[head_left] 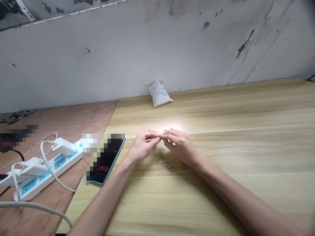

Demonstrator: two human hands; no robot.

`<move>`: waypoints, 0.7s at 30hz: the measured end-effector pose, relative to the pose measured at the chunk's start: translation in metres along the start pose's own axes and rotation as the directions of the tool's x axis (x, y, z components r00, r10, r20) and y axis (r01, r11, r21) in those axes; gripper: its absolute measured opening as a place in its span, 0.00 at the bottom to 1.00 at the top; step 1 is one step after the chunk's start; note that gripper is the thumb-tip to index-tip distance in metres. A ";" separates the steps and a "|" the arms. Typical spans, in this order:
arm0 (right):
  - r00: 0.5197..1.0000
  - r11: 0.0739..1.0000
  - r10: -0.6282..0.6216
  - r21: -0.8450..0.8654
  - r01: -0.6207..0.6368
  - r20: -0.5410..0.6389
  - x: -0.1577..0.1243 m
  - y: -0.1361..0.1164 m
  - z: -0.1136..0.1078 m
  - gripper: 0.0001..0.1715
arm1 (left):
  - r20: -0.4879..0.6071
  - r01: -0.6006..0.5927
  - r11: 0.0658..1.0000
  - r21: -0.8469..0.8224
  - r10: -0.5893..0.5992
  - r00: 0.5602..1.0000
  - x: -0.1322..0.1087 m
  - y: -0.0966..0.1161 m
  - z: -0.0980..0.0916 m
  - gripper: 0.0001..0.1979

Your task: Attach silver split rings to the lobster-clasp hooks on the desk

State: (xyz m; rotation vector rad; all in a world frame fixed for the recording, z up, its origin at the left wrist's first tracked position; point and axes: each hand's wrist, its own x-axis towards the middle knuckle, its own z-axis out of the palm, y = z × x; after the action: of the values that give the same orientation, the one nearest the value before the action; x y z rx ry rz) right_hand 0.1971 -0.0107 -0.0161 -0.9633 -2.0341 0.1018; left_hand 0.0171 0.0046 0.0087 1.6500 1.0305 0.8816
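My left hand (pixel 145 144) and my right hand (pixel 180 142) meet at the fingertips above the wooden table. Both are closed in a pinch, and whatever lies between the fingers is too small or hidden to make out. Just below them, two metal clasps with rings lie on the table: one clasp (pixel 160 158) nearer the left hand, another clasp (pixel 168 166) a little closer to me. More small metal pieces (pixel 168 130) show behind the right hand, partly covered by it. A thin ring (pixel 154 144) peeks out under the left fingers; whether it is held I cannot tell.
A phone (pixel 108 160), partly blurred out, lies left of my left forearm. Beyond it a white power strip (pixel 54 167) carries plugged-in chargers and cables on a lower brown surface. A small white packet (pixel 159 94) leans near the grey wall (pixel 118 55) at the table's back edge.
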 end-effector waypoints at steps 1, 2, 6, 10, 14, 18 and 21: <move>1.000 1.000 0.005 -0.010 -0.005 0.012 0.000 0.000 0.000 0.16 | 0.001 -0.002 1.000 0.008 0.002 1.000 0.000 0.000 0.001 0.09; 1.000 1.000 0.007 -0.017 -0.007 0.021 -0.001 0.000 0.000 0.16 | 0.000 -0.006 1.000 0.015 0.006 1.000 0.000 0.000 0.001 0.09; 0.999 1.000 0.009 -0.022 -0.009 0.039 0.000 -0.001 -0.001 0.16 | -0.040 -0.019 0.998 0.054 0.021 0.999 0.000 0.003 0.003 0.08; 0.996 0.996 0.084 -0.011 -0.084 0.021 0.002 0.000 -0.001 0.13 | -0.075 -0.059 0.983 0.172 0.073 0.995 -0.002 0.005 0.002 0.06; 0.977 0.970 0.203 0.123 -0.211 0.071 0.002 -0.001 0.000 0.11 | -0.090 -0.185 0.908 0.375 0.235 0.968 -0.004 0.007 0.002 0.03; 0.900 0.803 0.375 0.407 -0.435 0.223 0.007 -0.003 -0.009 0.12 | -0.030 -0.338 0.759 0.557 0.425 0.905 -0.006 0.009 0.000 0.04; 0.781 0.580 0.427 0.524 -0.624 0.456 0.011 -0.002 -0.020 0.17 | 0.030 -0.415 0.647 0.640 0.518 0.855 -0.006 0.011 -0.002 0.04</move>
State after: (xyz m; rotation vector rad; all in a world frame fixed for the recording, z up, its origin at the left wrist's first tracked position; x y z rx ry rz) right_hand 0.2065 -0.0103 0.0043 -1.0911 -1.6485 1.2793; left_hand 0.0151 -0.0022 0.0192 2.5427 1.0888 1.0853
